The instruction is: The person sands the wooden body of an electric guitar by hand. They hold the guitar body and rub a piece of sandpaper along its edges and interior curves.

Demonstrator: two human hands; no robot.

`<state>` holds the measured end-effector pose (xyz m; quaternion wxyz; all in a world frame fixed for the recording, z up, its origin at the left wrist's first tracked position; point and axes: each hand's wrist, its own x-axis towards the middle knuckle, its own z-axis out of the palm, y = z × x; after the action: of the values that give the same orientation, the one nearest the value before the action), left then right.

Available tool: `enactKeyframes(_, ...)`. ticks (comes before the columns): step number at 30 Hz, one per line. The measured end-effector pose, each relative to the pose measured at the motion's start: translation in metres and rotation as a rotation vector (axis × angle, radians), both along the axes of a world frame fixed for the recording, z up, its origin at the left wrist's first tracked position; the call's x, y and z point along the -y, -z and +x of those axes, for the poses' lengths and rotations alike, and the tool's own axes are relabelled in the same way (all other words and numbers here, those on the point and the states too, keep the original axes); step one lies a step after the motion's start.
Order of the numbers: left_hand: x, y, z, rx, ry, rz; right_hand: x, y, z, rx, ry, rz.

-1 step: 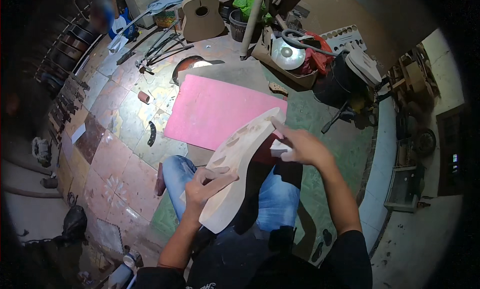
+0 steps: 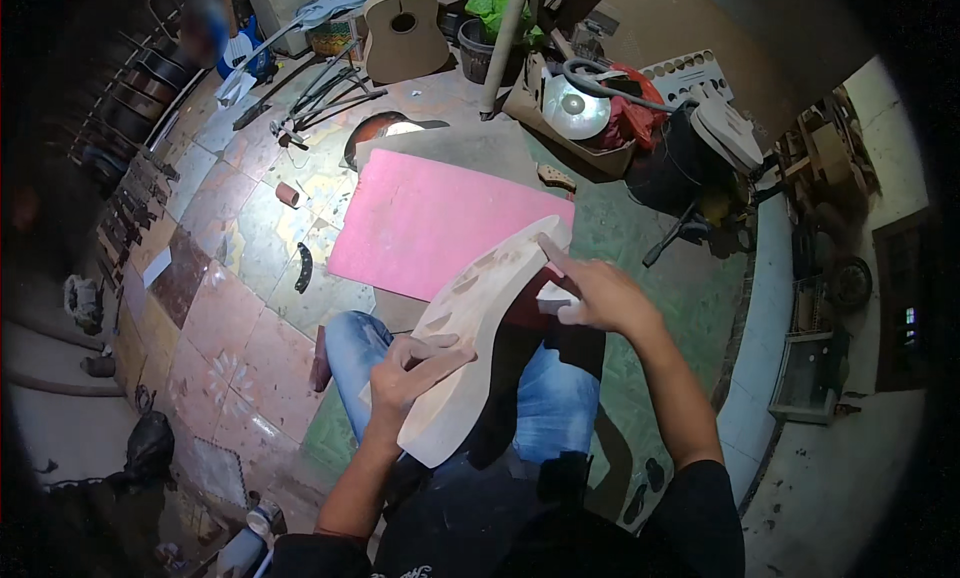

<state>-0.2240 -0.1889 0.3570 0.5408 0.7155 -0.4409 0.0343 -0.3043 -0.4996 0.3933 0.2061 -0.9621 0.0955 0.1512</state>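
Note:
A pale unfinished wooden guitar body (image 2: pixel 455 413) with several routed cavities lies tilted across my lap, above my jeans. My left hand (image 2: pixel 410 368) grips it at the lower left, fingers resting on the top face. My right hand (image 2: pixel 605 298) is closed on a small white block (image 2: pixel 552 296) beside the body's right edge, with its index finger reaching onto the top face near the upper end. Beyond the body lies a pink foam sheet (image 2: pixel 440 218) on top of a grey board (image 2: pixel 480 143).
A cardboard box (image 2: pixel 525 113) with clutter and a black bucket (image 2: pixel 655 178) stand back right. A wooden pole (image 2: pixel 500 58) rises behind the sheets. An acoustic guitar body (image 2: pixel 405 48) and metal stands (image 2: pixel 320 98) are at the back. Small loose parts (image 2: pixel 302 268) lie on the tiles.
My right hand and the white block have shifted slightly left along the wood. My left hand and the guitar body look unchanged.

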Motion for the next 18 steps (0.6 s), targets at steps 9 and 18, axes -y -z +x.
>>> enactKeyframes(9,-0.002,0.007,-0.001,0.066,-0.03,-0.016,-0.049,-0.005,-0.005,0.055,-0.263,0.204)
enactKeyframes(18,-0.005,0.007,-0.014,-0.03,-0.029,0.038,-0.07,-0.021,-0.018,0.059,-0.314,0.355)
